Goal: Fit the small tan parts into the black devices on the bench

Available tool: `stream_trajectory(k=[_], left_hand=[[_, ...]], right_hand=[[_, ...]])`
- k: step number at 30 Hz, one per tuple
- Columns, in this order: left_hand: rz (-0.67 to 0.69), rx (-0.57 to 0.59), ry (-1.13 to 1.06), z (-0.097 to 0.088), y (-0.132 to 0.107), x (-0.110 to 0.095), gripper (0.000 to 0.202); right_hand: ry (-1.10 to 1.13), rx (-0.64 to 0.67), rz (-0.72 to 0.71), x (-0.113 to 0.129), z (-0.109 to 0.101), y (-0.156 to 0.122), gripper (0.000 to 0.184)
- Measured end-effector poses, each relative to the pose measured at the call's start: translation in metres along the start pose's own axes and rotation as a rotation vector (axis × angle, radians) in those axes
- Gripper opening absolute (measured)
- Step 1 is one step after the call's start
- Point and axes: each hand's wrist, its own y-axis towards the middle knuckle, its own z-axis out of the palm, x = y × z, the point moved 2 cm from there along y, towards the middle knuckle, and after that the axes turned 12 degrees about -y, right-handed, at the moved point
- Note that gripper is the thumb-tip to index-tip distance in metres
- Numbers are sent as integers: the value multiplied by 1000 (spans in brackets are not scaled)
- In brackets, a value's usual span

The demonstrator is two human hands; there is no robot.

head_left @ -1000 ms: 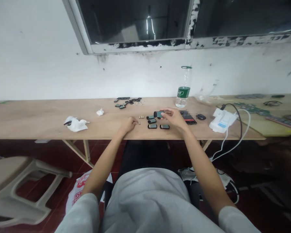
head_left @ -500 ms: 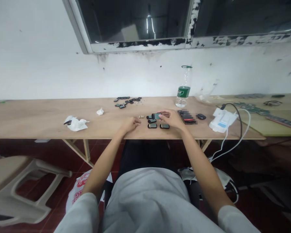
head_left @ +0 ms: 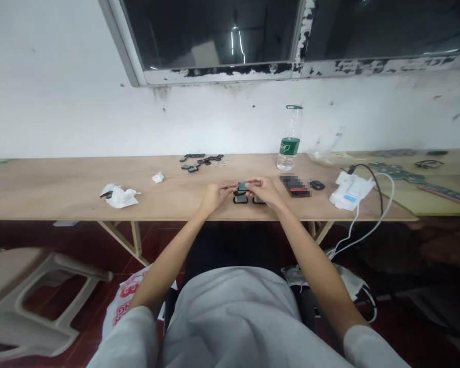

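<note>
A white wall with a dark window (head_left: 214, 36) stands behind the long wooden table (head_left: 61, 186); I take the piece between the hands as the centre of the clock, twelve toward the wall. Far at nine o'clock lies a crumpled tissue (head_left: 122, 198), and nearer, a smaller tissue ball (head_left: 158, 177). At ten there is a loose group of small black parts (head_left: 193, 167). The left hand (head_left: 213, 197) comes from nine, thumb and fingers gathered, their tips just beside the piece's left end; whether they pinch something tiny, I cannot tell from here. The small dark piece (head_left: 243, 186) has its grey-green face up, and its long axis seems to run nearly from nine to three. Below it, at six, lies a similar piece (head_left: 240, 200), and another one (head_left: 258, 201) near five. The right hand (head_left: 267, 191) arrives from three and is the nearer, because its thumb and fingers grip the right end. Beyond it, the bottle (head_left: 290, 148) stands upright at two, and the phone (head_left: 294, 184) lies at three.
</note>
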Motion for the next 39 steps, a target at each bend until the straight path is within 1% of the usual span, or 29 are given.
stream_trajectory(k=[5, 11, 13, 16, 21, 24, 27, 30, 33, 35, 36, 39], left_hand=[[75, -35, 55, 0, 0, 3, 20], [99, -2, 115, -2, 1, -1, 15], [66, -11, 72, -1, 1, -3, 15], [-34, -47, -72, 1, 2, -2, 15], [-171, -79, -247, 4, 3, 4, 30], [-247, -75, -303, 5, 2, 9, 38], [-267, -50, -312, 8, 2, 14, 39], [-256, -55, -281, 7, 3, 17, 37], [-226, -85, -197, -1, 4, 24, 36], [-217, -83, -139, -11, 7, 34, 36], [-221, -75, -111, -17, 9, 41, 35], [-249, -17, 41, -33, 17, 66, 30]], right_hand=[[54, 4, 30, -1, 2, 1, 16], [89, -1, 47, 3, 4, -1, 11], [83, 5, 42, 5, 4, -3, 10], [67, 27, 11, 9, 4, -5, 9], [4, 74, -57, 8, 1, -6, 15], [-34, 121, -100, 7, 1, -7, 20], [-75, 128, -126, 6, 3, -6, 20], [-93, 94, -112, 1, 2, -1, 18], [-111, -40, -72, -13, -10, 10, 17], [-170, -154, -39, -27, -23, 17, 18], [-212, -188, -11, -35, -30, 21, 17], [-360, -189, 49, -59, -46, 29, 14]])
